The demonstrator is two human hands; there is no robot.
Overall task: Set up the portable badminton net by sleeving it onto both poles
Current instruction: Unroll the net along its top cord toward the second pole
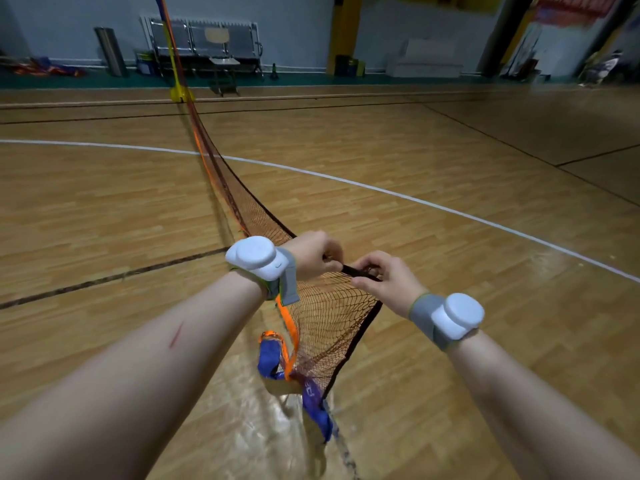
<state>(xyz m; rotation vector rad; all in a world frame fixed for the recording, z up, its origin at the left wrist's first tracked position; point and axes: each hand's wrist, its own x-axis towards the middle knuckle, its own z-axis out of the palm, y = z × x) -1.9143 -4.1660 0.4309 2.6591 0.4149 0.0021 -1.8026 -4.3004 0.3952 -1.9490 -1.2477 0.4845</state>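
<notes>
The badminton net (322,313), dark mesh with an orange band and a black edge band, runs from a far yellow pole (169,50) across the floor to my hands. My left hand (313,254) and my right hand (384,277) both pinch the net's black edge band, close together, at mid frame. Below my hands the net's loose end hangs down, with its blue sleeve (311,393) crumpled near the floor. The far pole stands upright on a yellow base (180,94). No second pole is in view.
A wooden gym floor with white and black court lines spreads all around. Against the far wall stand a row of metal seats (204,43), a metal bin (110,51), a small chair (223,69) and white boxes (426,58).
</notes>
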